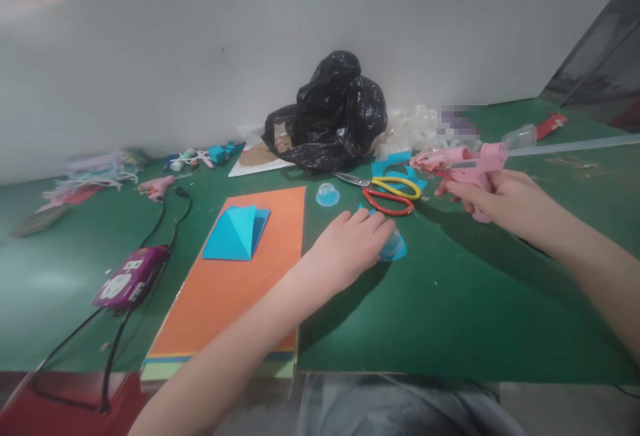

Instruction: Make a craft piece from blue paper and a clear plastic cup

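Observation:
My right hand (477, 193) is closed around the handle of a pink glue gun (457, 164), raised a little above the table with its nozzle pointing left. My left hand (353, 243) is bent over a clear plastic dome (393, 246) that rests on a piece of blue paper; its fingertips and thumb are largely hidden. Just behind it lie scissors (385, 191) with one yellow and one red handle. Another small clear dome (327, 194) with blue underneath stands left of the scissors. Cut blue paper (395, 168) lies beyond them.
A folded blue paper (240, 233) rests on an orange sheet stack (225, 296). At the back sit a black plastic bag (333, 116) and clear plastic pieces (413, 126). To the left are a second pink glue gun (157, 186), black cords and a purple packet (131, 279).

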Motion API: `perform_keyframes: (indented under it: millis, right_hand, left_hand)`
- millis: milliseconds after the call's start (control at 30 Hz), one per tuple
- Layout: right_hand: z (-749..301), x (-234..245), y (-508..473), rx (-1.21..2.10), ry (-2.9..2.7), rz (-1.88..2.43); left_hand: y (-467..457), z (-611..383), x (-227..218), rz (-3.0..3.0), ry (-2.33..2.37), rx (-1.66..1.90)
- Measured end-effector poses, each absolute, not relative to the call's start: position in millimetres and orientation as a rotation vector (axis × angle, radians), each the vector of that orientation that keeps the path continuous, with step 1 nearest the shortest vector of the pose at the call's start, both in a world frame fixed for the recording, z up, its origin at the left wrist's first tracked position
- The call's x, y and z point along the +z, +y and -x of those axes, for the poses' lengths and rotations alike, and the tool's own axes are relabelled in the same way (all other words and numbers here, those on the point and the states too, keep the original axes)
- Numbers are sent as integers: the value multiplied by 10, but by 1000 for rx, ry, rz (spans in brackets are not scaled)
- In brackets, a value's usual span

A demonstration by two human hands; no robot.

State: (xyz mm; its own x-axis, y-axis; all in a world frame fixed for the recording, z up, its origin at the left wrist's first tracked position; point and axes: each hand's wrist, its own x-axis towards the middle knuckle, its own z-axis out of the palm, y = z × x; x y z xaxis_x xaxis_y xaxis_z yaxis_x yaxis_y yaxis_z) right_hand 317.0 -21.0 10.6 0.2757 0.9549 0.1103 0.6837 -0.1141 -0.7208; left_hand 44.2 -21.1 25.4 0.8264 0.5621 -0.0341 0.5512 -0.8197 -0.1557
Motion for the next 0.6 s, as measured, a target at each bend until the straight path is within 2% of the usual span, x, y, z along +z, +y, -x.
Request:
perform_keyframes:
  millis: [300, 600]
  right_hand:
    - [-3106, 209, -228, 581, -1432, 1976]
    - [-3165, 135, -203, 520, -1494, 1973]
  left_hand:
    - [-233, -427, 220, 2833, -859, 124]
    - [-246, -417, 220, 2836, -850, 123]
